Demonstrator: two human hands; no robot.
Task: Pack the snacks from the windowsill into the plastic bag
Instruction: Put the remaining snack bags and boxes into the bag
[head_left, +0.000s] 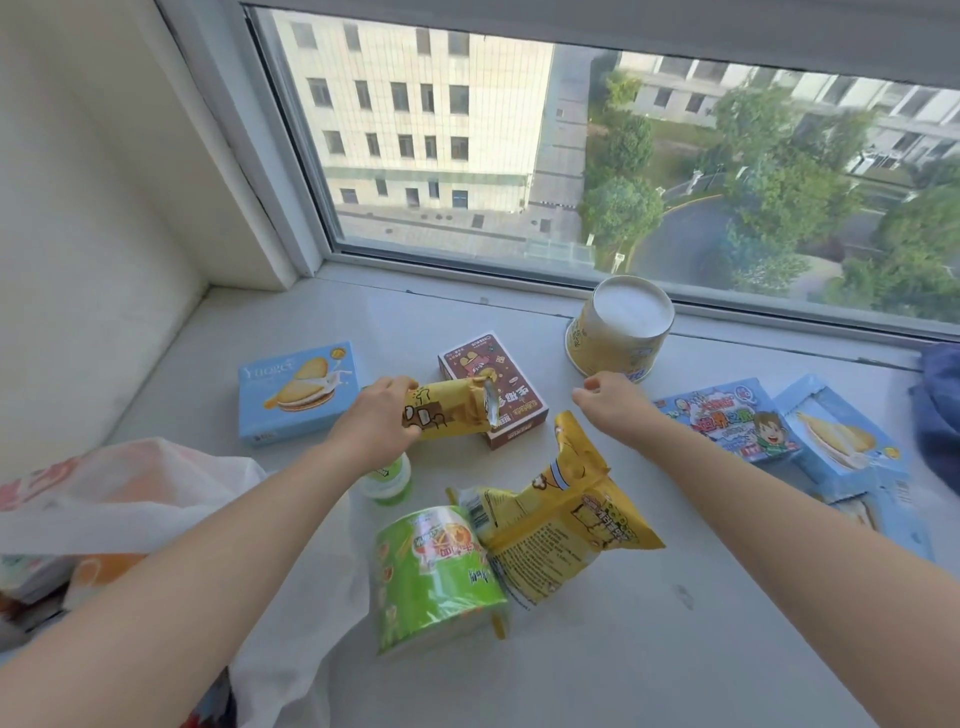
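Observation:
My left hand (382, 423) grips a small yellow snack packet (451, 408), held just above the white windowsill (649, 623). Behind the packet lies a brown box (506, 384). My right hand (613, 402) hovers loosely curled and holds nothing, in front of an upturned yellow cup (618, 332). The white and orange plastic bag (119, 488) lies crumpled at the left. Close to me rest a green canister (434, 577) on its side, a large yellow bag (561, 514) and a small green bottle (389, 480).
A light blue biscuit box (298, 392) sits at the left, a blue cartoon box (727, 418) and more blue biscuit boxes (841, 441) at the right. Blue cloth (940, 410) lies at the far right edge. The window pane (571, 156) closes the back.

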